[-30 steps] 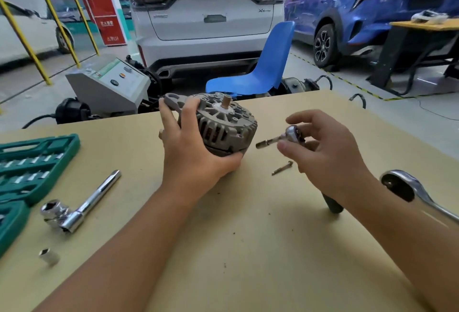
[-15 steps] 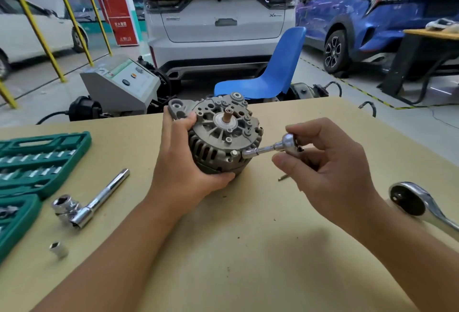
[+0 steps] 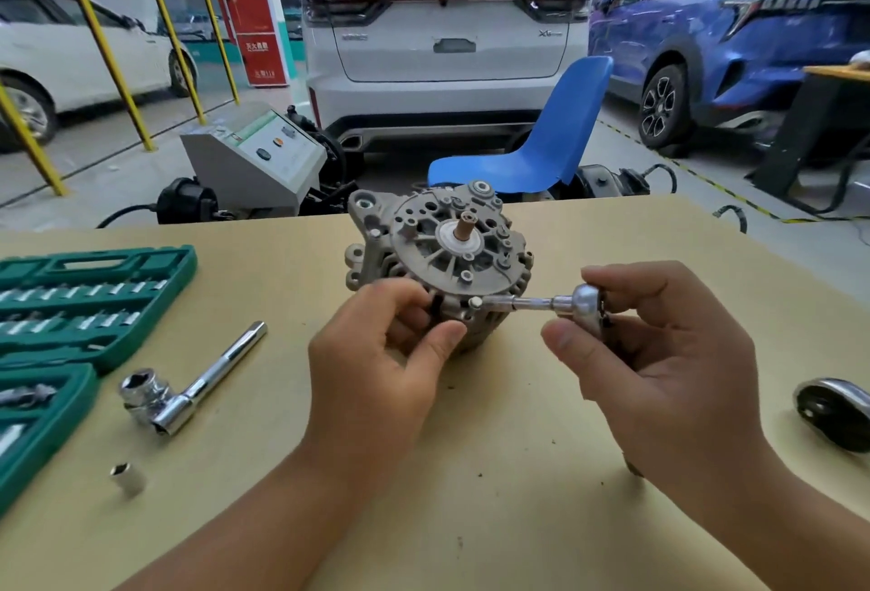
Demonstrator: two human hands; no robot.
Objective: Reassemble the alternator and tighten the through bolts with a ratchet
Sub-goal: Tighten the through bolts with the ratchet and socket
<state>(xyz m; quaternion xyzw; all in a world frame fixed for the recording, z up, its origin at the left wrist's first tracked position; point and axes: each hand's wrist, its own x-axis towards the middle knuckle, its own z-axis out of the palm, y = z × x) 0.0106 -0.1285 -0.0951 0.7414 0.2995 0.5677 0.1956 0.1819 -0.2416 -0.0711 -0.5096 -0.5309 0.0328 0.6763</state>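
The grey alternator (image 3: 442,256) rests on the tan table (image 3: 471,496), tilted so its rear face with the brown shaft points toward me. My left hand (image 3: 376,364) grips its lower left side, thumb against the housing. My right hand (image 3: 659,355) holds a small chrome ratchet (image 3: 581,303) by its round head. The ratchet's thin extension (image 3: 513,303) runs left to a bolt head (image 3: 475,302) on the alternator's lower rim.
A green socket case (image 3: 94,303) lies open at the left. Beside it lie a chrome L-shaped socket wrench (image 3: 188,383) and a loose socket (image 3: 128,477). A larger ratchet head (image 3: 833,411) sits at the right edge. A blue chair (image 3: 541,143) stands beyond the table.
The alternator has been tipped more toward me and my left hand slid down to its lower side. The ratchet's extension moved from free air onto a bolt on the rim.
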